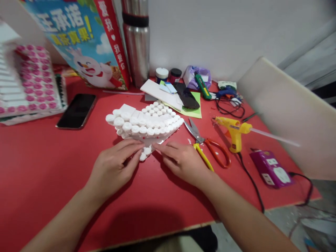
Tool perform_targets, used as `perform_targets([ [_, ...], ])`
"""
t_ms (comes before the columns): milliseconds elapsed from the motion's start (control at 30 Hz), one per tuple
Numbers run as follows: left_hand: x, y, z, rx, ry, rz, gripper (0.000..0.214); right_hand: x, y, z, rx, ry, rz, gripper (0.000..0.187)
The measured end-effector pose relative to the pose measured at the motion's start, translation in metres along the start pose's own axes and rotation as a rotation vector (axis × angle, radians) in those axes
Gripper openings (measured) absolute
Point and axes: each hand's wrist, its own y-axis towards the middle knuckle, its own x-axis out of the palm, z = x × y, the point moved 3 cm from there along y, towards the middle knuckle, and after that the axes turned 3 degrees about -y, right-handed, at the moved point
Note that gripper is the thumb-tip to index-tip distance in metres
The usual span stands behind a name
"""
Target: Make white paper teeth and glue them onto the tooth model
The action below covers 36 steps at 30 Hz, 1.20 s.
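Observation:
On the red table, a white craft model (147, 122) is covered with rows of small round white rolls. Its lower end narrows to a tip with a few of these rolls, close to me. My left hand (115, 164) pinches the left side of that lower part between thumb and fingers. From the other side, my right hand (183, 161) presses its fingertips against the same part, fingers partly curled. Whether a small separate piece lies between the fingertips is hidden. Just right of my right hand lie scissors (217, 152) with red and yellow handles, blades spread.
A yellow glue gun (235, 131) with its cord stands right, near a purple power box (271, 168). A phone (76, 111) lies left, beside a pink-and-white craft piece (36, 80). Behind are a printed bag (86, 45), a steel flask (136, 49), jars and a green cutter (202, 86).

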Motion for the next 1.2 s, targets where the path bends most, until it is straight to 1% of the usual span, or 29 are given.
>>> perform_targets([
  [167,-0.001,-0.001,0.001,0.007,-0.003,0.002,0.021,0.007,0.000,-0.001,-0.014,-0.094,-0.038,0.048],
  [500,-0.001,0.000,0.001,0.000,-0.004,-0.005,0.021,0.010,0.002,-0.001,-0.050,-0.212,-0.023,0.043],
  [767,-0.001,-0.001,-0.001,-0.006,0.001,0.010,0.021,0.012,0.002,-0.002,-0.045,-0.203,-0.025,0.044],
  [967,-0.004,0.001,-0.003,0.007,0.016,0.075,0.019,0.008,0.000,0.002,-0.083,-0.128,0.067,0.047],
  [1067,-0.006,0.002,-0.004,0.018,0.020,0.124,0.018,0.003,-0.002,0.006,-0.077,-0.060,0.172,0.041],
  [1133,-0.007,0.003,-0.006,0.016,0.025,0.156,0.018,-0.001,-0.002,0.009,-0.025,0.028,0.273,0.035],
  [1200,-0.008,0.003,-0.008,0.008,0.030,0.190,0.018,-0.003,0.000,0.014,0.099,0.166,0.353,0.027],
])
